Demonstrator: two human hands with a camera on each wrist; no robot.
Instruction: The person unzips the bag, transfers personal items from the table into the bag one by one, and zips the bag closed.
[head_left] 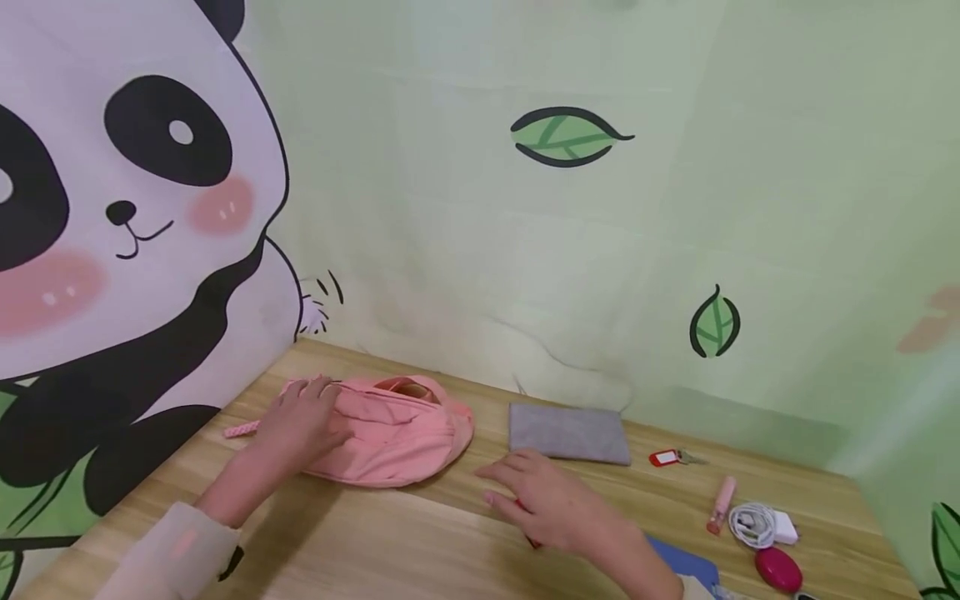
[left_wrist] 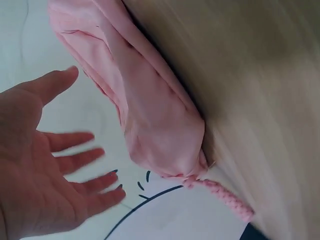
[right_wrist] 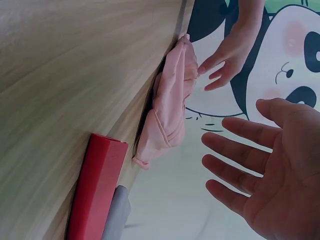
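Observation:
A soft pink bag [head_left: 397, 446] lies on the wooden table, with a braided pink strap end [left_wrist: 227, 200] at its left side. Over the bag's left end hovers my left hand [head_left: 296, 421]. Its fingers are spread and hold nothing, and the left wrist view shows a gap between them and the cloth. To the right of the bag my right hand [head_left: 558, 500] is held above the table, fingers extended and palm bare. Below it lies a long red case [right_wrist: 97, 187], mostly hidden by the hand in the head view. A flat grey pouch [head_left: 570, 433] lies just beyond.
Toward the right lie a key with a red tag [head_left: 665, 457], a pink tube [head_left: 722, 504], a coiled white cable [head_left: 752, 525] with a charger, and a magenta oval item [head_left: 778, 569]. Something flat and blue [head_left: 686, 560] shows beside my right forearm. A panda-printed backdrop borders the table.

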